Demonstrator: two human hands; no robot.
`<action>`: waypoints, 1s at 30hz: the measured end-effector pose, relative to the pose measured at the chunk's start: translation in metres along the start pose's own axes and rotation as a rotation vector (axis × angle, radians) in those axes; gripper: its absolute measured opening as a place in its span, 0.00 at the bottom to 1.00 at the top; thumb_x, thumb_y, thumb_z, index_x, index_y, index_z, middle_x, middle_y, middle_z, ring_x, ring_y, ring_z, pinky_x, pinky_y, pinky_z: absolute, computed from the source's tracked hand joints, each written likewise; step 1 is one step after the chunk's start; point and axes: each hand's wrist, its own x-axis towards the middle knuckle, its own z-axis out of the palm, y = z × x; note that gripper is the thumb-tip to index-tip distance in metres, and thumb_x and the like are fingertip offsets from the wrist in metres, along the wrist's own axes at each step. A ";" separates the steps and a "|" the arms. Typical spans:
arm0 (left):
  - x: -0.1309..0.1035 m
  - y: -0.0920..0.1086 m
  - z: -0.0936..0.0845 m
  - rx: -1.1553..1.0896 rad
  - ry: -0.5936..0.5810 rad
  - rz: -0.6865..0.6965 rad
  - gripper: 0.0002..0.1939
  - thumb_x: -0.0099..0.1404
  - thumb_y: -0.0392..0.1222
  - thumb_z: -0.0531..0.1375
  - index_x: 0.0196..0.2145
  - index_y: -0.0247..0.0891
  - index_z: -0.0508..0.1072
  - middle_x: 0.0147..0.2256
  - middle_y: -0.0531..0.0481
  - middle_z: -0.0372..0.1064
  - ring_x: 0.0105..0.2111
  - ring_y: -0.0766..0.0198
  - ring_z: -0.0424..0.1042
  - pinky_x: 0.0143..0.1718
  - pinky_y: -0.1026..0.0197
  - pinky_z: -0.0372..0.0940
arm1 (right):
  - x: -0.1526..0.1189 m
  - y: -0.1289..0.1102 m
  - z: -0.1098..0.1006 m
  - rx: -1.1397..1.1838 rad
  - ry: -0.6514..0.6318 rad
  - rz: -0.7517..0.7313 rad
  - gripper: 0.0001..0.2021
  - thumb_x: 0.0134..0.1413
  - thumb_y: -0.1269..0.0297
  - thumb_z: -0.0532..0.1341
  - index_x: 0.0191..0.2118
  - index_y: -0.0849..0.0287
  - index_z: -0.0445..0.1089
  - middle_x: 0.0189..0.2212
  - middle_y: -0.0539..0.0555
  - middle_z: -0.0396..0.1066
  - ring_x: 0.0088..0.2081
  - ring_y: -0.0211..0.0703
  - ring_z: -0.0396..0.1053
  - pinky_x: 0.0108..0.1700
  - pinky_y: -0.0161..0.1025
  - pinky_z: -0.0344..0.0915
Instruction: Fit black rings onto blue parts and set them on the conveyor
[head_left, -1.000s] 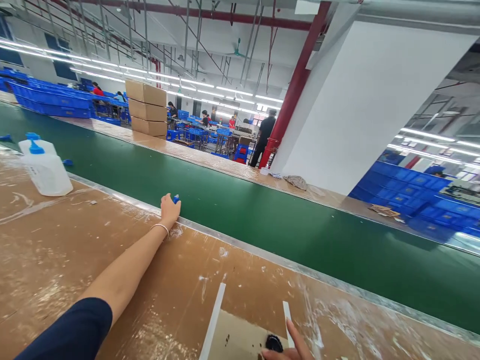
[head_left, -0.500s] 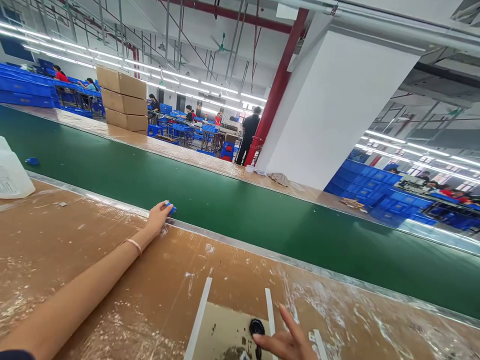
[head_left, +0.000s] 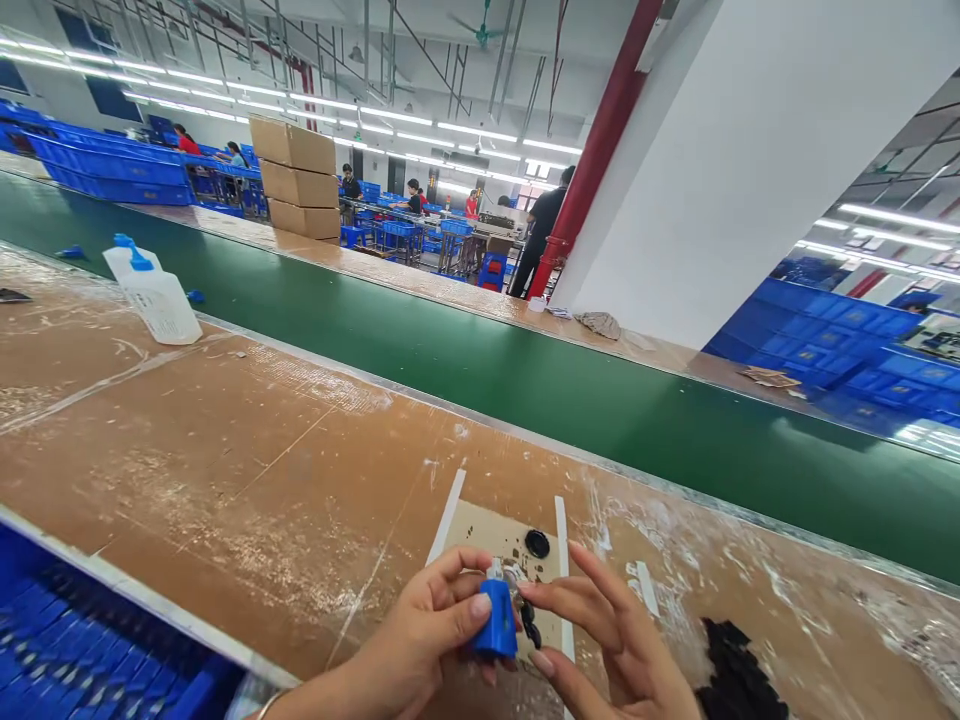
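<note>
- The blue part (head_left: 496, 618) pinched in the left hand's fingers (head_left: 459, 606) looks like smooth, slightly glossy plastic.
- The desk (head_left: 247, 450) is brown board under shiny, wrinkled clear film, smeared with white residue.
- The conveyor belt (head_left: 480, 370) is matt green, edged by a dull metal strip.
- The white bottle (head_left: 154, 295) is translucent plastic with a blue cap.
- The small black rings (head_left: 537, 543) look matt, like rubber.
- The stacked boxes (head_left: 296, 180) are plain brown cardboard.

We have both hands drawn in close at the bottom of the view. Our left hand (head_left: 420, 630) curls shut, thumb pressed forward. Our right hand (head_left: 615, 640) faces it, fingers spread and slightly bent, fingertips nearly meeting the left's.
</note>
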 end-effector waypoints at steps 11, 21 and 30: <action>-0.016 -0.012 0.014 -0.043 0.002 -0.007 0.17 0.58 0.40 0.66 0.43 0.38 0.67 0.33 0.52 0.71 0.27 0.69 0.72 0.25 0.69 0.68 | 0.002 -0.011 -0.015 -0.235 -0.080 -0.291 0.09 0.67 0.59 0.54 0.49 0.51 0.65 0.41 0.51 0.70 0.45 0.41 0.67 0.45 0.33 0.68; -0.018 -0.012 0.017 -0.057 0.037 -0.021 0.19 0.55 0.42 0.67 0.42 0.36 0.67 0.34 0.51 0.71 0.26 0.70 0.70 0.24 0.69 0.68 | 0.007 -0.013 -0.018 -0.289 -0.147 -0.419 0.06 0.68 0.64 0.53 0.42 0.54 0.67 0.43 0.50 0.72 0.45 0.44 0.66 0.45 0.40 0.69; -0.022 -0.006 0.024 -0.049 0.122 -0.055 0.15 0.58 0.40 0.65 0.42 0.35 0.69 0.36 0.48 0.72 0.29 0.69 0.70 0.26 0.68 0.67 | 0.004 -0.010 -0.014 -0.366 -0.160 -0.523 0.07 0.67 0.69 0.54 0.44 0.59 0.68 0.46 0.51 0.70 0.49 0.45 0.63 0.47 0.41 0.63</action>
